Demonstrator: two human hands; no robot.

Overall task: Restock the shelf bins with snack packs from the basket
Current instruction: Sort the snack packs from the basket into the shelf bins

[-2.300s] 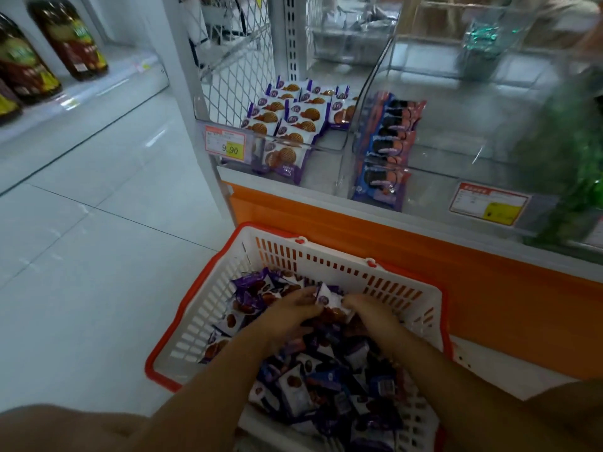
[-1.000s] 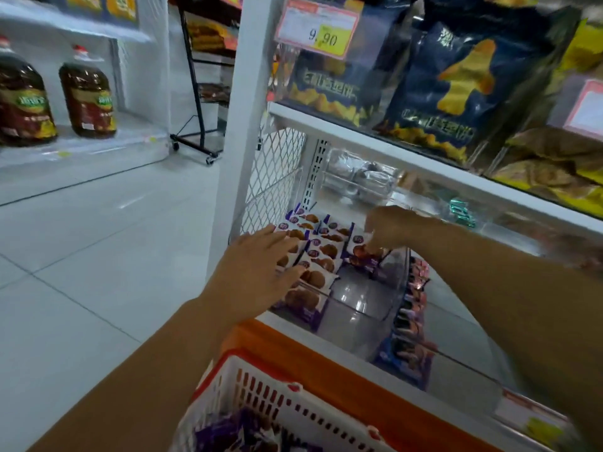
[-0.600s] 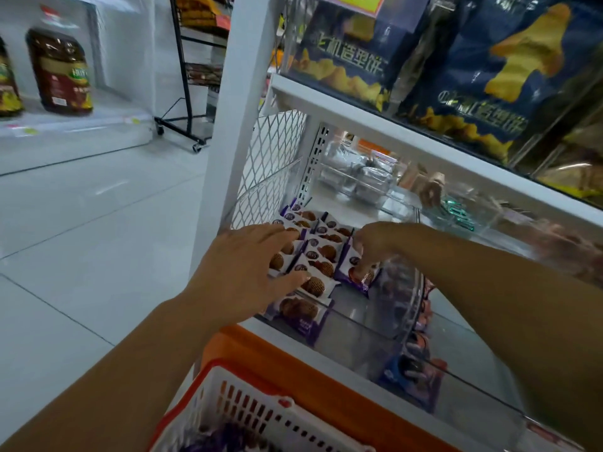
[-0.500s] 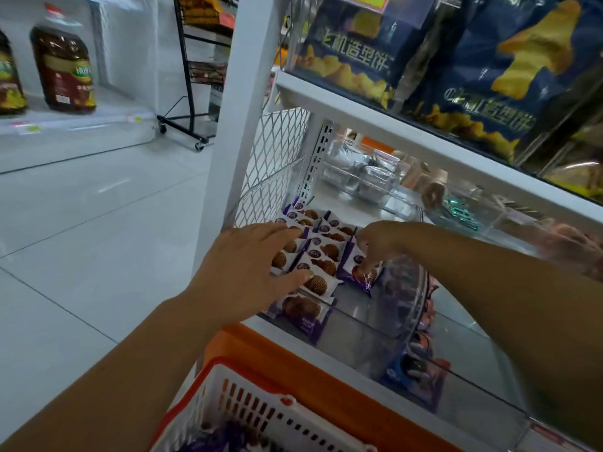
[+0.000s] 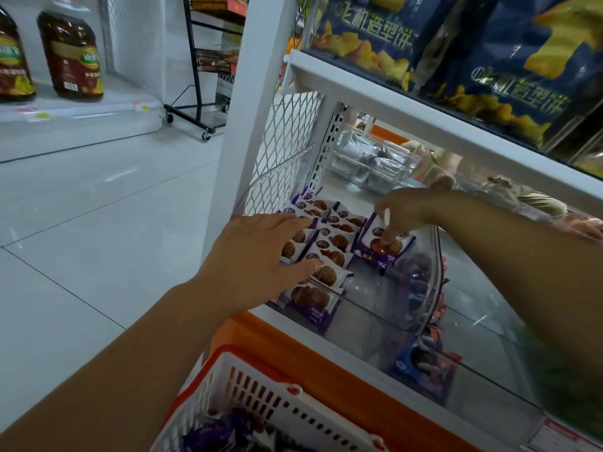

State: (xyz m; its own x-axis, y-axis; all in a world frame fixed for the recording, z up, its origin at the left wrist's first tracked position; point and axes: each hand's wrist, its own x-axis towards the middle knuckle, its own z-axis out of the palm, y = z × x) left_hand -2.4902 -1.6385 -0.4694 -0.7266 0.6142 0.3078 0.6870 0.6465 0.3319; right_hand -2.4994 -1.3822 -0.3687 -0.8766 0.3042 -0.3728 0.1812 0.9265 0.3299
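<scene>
Both hands have come up out of the basket (image 5: 261, 396) and now reach into the bin (image 5: 362, 331) - the view has swung up with them. Nearest, at the bottom edge, sits the white, red-rimmed basket with purple loose packs (image 5: 222, 432) heaped inside. Just behind it runs the shelf's orange base (image 5: 326, 363).

In the clear bin above, the left hand (image 5: 261, 259) lies flat, fingers straight and slightly spread, pressing on the rows (image 5: 329, 252) of purple-and-white cookie packs. Just beside the rows, the right hand (image 5: 401, 213) pinches 1 pack (image 5: 381, 247) between thumb and fingertips - the pack is tilted, its lower end down near the bin floor.

In the next bin to the right lie blue packs (image 5: 424, 363), seen through the clear wall. On the shelf above stand dark-blue chip bags (image 5: 489, 70). Across the aisle, 2 oil bottles (image 5: 71, 57) stand on a low white shelf, with a black rack (image 5: 202, 76) on castors beside it.
</scene>
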